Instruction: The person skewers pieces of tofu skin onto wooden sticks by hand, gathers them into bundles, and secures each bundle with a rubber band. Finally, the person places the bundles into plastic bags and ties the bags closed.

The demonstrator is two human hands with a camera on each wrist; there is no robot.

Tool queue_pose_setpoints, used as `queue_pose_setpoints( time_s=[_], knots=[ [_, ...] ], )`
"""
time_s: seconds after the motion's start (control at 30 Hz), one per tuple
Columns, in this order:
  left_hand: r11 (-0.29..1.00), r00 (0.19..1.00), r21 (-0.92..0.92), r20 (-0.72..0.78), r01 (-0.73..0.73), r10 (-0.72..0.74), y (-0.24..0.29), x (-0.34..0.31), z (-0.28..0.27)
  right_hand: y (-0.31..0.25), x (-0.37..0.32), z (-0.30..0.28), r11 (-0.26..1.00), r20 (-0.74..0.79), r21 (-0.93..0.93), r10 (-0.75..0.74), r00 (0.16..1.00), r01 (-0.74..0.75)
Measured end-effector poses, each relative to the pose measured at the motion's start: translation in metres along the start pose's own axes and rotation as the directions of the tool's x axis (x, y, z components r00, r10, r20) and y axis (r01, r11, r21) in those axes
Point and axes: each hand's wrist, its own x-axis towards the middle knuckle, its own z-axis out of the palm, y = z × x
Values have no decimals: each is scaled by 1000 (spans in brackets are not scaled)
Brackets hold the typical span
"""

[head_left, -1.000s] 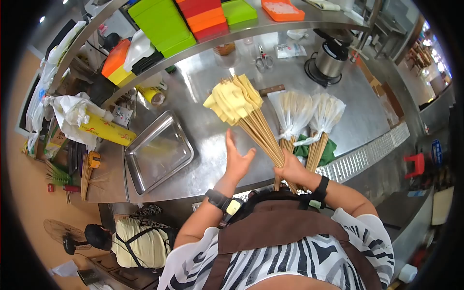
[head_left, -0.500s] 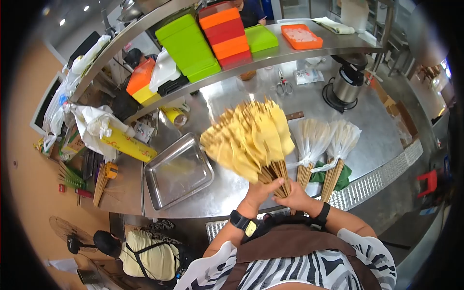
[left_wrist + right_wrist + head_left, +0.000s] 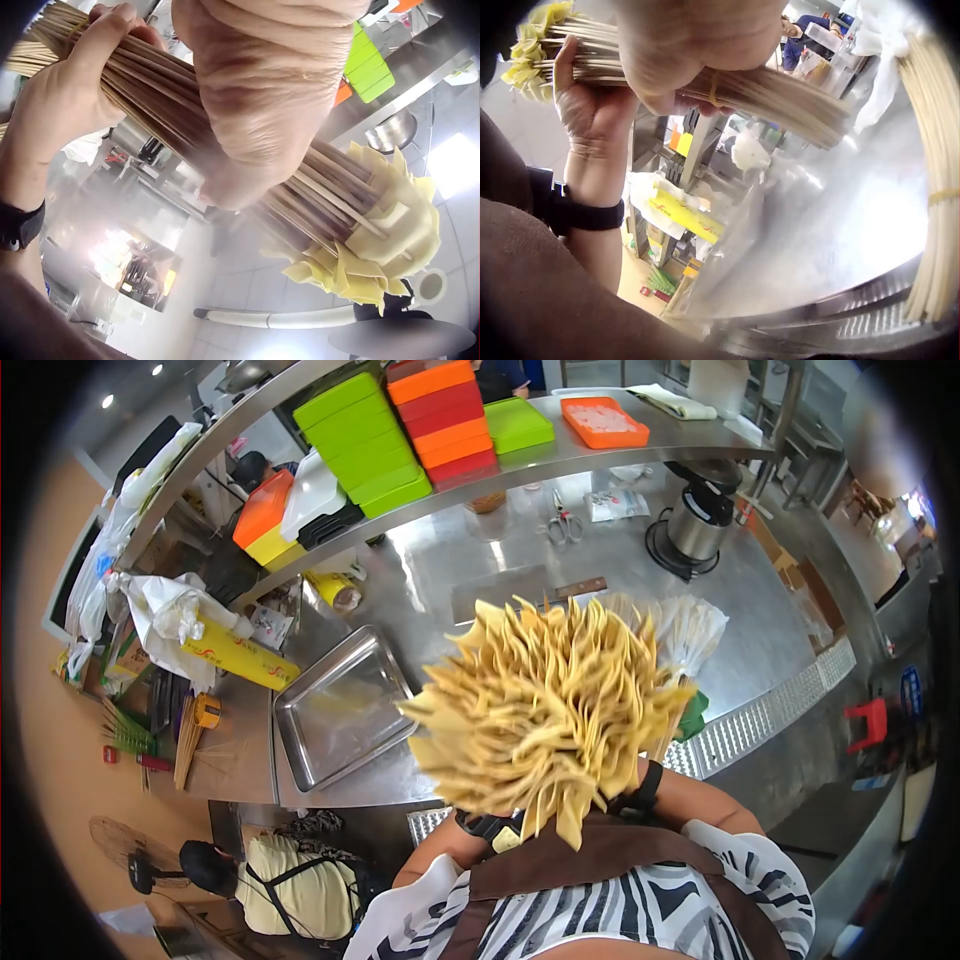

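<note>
Both my hands hold one thick bundle of wooden skewers with folded thin yellow sheets of food, like tofu skin, threaded on one end. In the head view the fanned sheets face the camera and hide both hands. My left hand grips the sticks nearer the sheets, as the left wrist view shows. Farther down, at the bare ends, my right hand is wrapped round the bundle. Beside its fingers a rubber band circles the sticks. The bundle is tilted, its sheets turned up toward my head.
A metal tray lies left on the steel table. Plastic-wrapped skewer bundles lie right, partly hidden, by a green cloth. Behind are a cleaver, scissors and an electric pot. Stacked green boxes stand on the shelf above.
My left hand has come from open beside the bundle to gripping it. The bundle has tipped toward me, so its sheets now face the head camera and cover my hands.
</note>
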Motion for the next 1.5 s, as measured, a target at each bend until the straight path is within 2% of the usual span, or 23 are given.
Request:
queue_pose_setpoints(
  time_s=[0.03, 0.07, 0.1, 0.17, 0.23, 0.27, 0.37, 0.5, 0.63, 0.73, 0.8, 0.83, 0.9, 0.93, 1.03, 1.1, 1.17, 1.23, 1.3, 1.37, 1.43, 1.47, 1.5],
  knots=[
    [1000, 1000, 13, -2, 10, -10, 13, 5, 12, -102, 13, -61, 702, -188, 695, 386, 903, -155],
    [1000, 1000, 23, -2, 21, -21, 27, 16, 19, -87, 16, -46, 776, -213, 614, 342, 915, -147],
    [965, 965, 6, 20, -262, 262, 38, 32, 13, -72, 16, -30, 839, -233, 526, 298, 926, -138],
    [893, 958, -415, -280, -173, 55, 68, 47, 17, -96, 26, -37, 722, -273, 686, 371, 888, -91],
    [902, 908, -426, -403, -76, -114, 53, 63, 21, -94, 24, -34, 681, -57, 641, 502, 863, -353],
    [858, 913, -513, -364, -29, -186, 43, 70, 22, -89, 24, -27, 536, 38, 763, 519, 854, -361],
    [795, 917, -604, -278, 64, -285, 10, 78, 29, -87, 27, -18, 367, 112, 842, 597, 794, -395],
    [793, 929, -598, -217, 116, -300, -19, 77, 38, -76, 31, 0, 414, 53, 803, 667, 743, -429],
    [828, 943, -521, -118, 208, -311, -47, 90, 41, -57, 38, 25, 395, -22, 830, 728, 685, -393],
    [962, 952, 85, -188, 261, -242, -42, 94, 42, -44, 48, 35, 411, -124, 820, 807, 578, -398],
    [939, 960, 244, -201, 243, -196, -53, 88, 58, -38, 52, 31, 494, -150, 685, 815, 559, -536],
    [886, 958, 398, -249, 237, -144, -57, 87, 63, -37, 49, 34, 484, -163, 694, 826, 539, -533],
    [883, 961, 384, -161, 270, -224, -60, 87, 65, -34, 46, 44, 731, -442, 530, 671, 596, -430],
    [862, 956, 416, -164, 289, -242, -60, 87, 65, -29, 44, 49, 725, -448, 539, 678, 583, -429],
    [840, 948, 439, -156, 318, -277, -56, 86, 64, -30, 39, 47, 730, -364, 518, 660, 657, -446],
    [837, 939, 426, -179, 344, -295, -57, 86, 62, -52, 28, 18, 699, -155, 526, 639, 754, -484],
    [841, 959, 463, -180, 280, -221, -74, 82, 66, -76, 20, -21, 626, -31, 321, 757, 653, -711],
    [895, 957, 351, -184, 277, -224, -101, 77, 69, -73, 6, -42, 769, -92, 408, 571, 816, -492],
    [889, 914, 273, -284, 366, -289, -93, 61, 51, -100, 13, -94, 663, 2, 711, 331, 944, -234],
    [865, 852, -178, -166, 470, -497, -47, 40, 17, -162, 23, -155, 589, 26, 804, 93, 995, -76],
    [848, 882, -377, -141, 372, -450, -52, 19, -23, -202, 30, -171, 416, -244, 853, -218, 945, 316],
    [802, 877, -499, -156, 328, -455, -39, 8, -45, -214, 31, -170, 394, -230, 862, -254, 939, 318],
    [794, 866, -551, -235, 256, -442, -28, -4, -67, -224, 30, -169, 140, -321, 898, -440, 839, 418]
  ],
)
